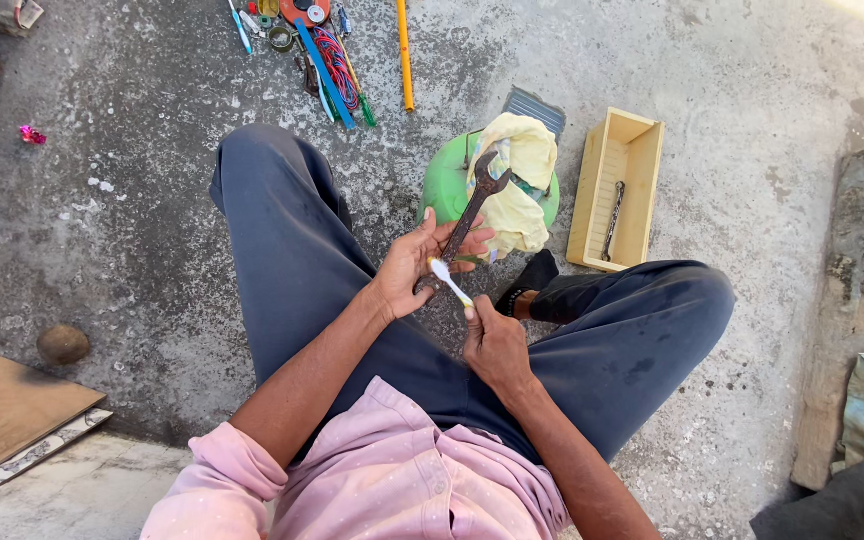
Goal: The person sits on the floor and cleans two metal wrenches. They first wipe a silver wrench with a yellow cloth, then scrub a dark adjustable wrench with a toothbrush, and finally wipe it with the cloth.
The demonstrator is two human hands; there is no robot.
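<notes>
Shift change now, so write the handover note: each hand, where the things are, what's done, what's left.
Left hand: grips a rusty spanner, its jaw end up.
Right hand: holds a toothbrush, bristles against the spanner's shank.
Nearby on the concrete floor: green container with yellow cloth, wooden tray holding a small tool.
Done: brushing under way. Left: spanner looks rusty along its whole length.

Head camera, looking straight down

It hangs close above the person's lap, the green basin just beyond the knees at upper centre.
</notes>
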